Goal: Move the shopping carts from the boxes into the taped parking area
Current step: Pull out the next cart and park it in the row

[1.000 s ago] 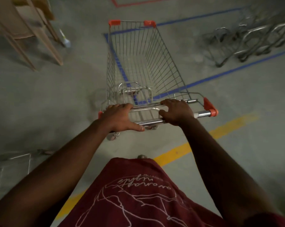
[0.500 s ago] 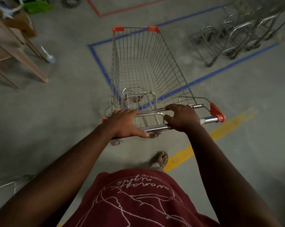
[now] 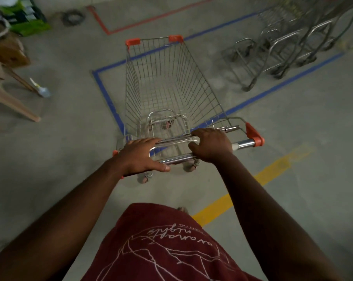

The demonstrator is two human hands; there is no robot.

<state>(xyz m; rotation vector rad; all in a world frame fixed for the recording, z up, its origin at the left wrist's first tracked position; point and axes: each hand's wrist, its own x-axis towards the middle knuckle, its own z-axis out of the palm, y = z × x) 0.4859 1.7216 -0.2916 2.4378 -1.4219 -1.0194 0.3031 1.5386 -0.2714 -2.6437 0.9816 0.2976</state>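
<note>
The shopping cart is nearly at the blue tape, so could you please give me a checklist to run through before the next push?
1. Left hand on the handle bar: ok, though its thumb lies along the bar rather than wrapped.
2. Right hand grip on the bar: ok, fingers curled over.
3. Shopping cart basket empty: ok.
4. Cart fully inside the blue tape: not ok, rear wheels are outside.
5. Path ahead free: ok, the parked carts stand off to the right.
6. Front wheels straight: cannot tell, hidden under the basket.
</note>
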